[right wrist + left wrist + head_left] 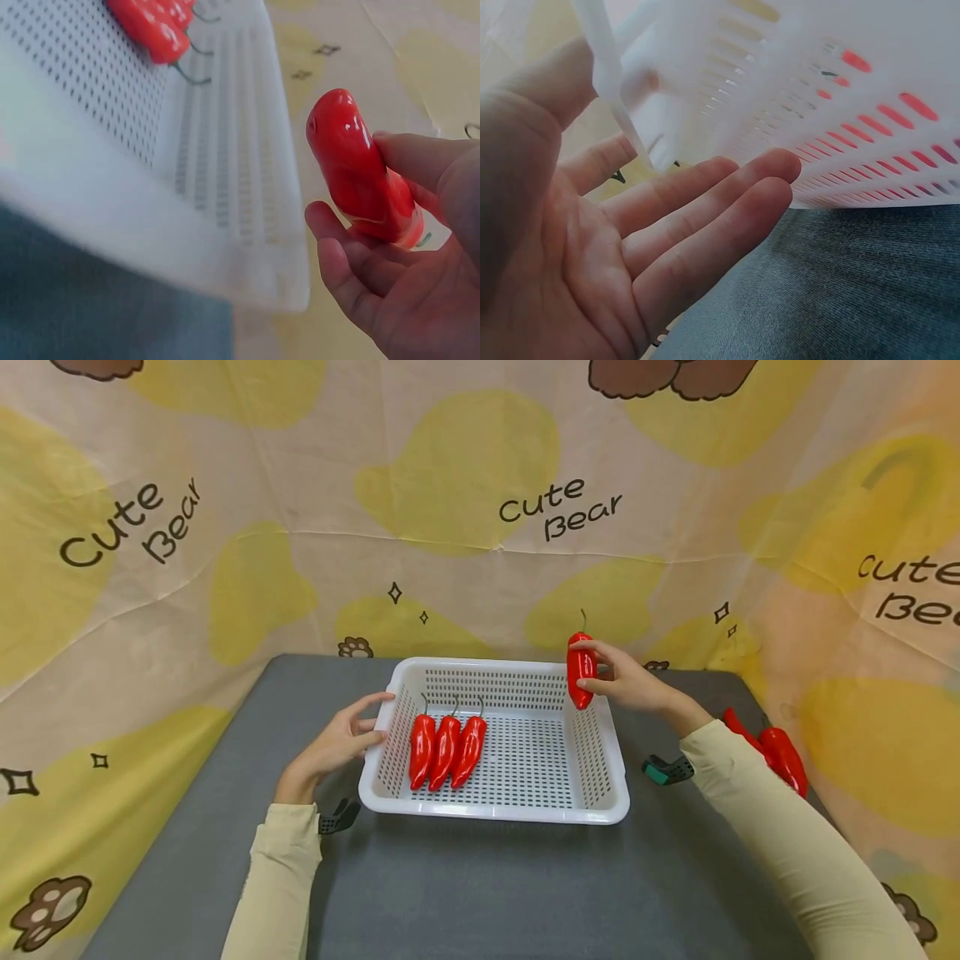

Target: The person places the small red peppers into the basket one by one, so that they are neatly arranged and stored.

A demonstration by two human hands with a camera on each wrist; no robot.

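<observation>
Surface: grey, running under everything I watch over; the white basket [495,817] sits on it toward the far side.
Basket: slotted, its right half bare. Being light plastic, by my guess, it could slide or tip if a knuckle or the pepper's end knocks the right wall.
Right sleeve [787,835]: it crosses close to the loose peppers [785,760] at the right of the surface. I judge a careless sweep of that arm could brush them toward the edge.
Right hand [630,683]: a narrow grip, thumb on one side and fingers on the other, holding one red pepper by its body.
Left hand [337,739]: fairly wide, fingers nearly straight and spread, touching the basket's left rim. It looks a loose steadying touch to me, so a bump from the right could twist the basket out of line.
Row of three peppers [446,752]: side by side in the basket's left half, stems to the far side. A hard drop beside them could roll them askew.
Held pepper [582,667]: raised at the basket's far right corner, stem up. Its skin looks glossy, so I fear a slip between the fingertips; released too early, it could hit the rim and fall outside.
</observation>
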